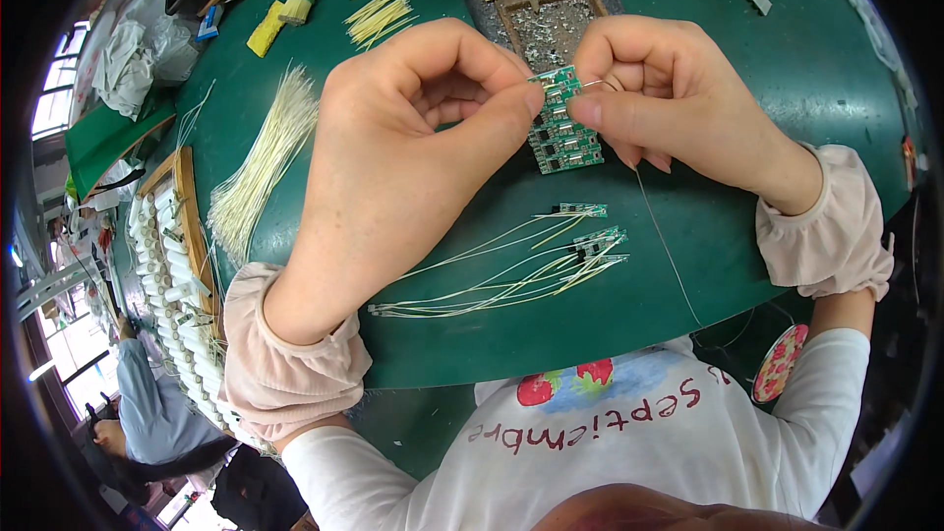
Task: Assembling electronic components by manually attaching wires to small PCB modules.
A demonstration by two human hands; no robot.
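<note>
Green circuit board strip (pixel 562 133) top hidden behind fingers (pixel 511 113); wire tip in pinch too small to tell.

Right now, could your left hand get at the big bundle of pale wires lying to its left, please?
Probably yes. The bundle of pale wires lies bare on the green table just left of the left hand, nothing between them. But that hand pinches the green circuit board strip with the right hand and must let go first.
</note>
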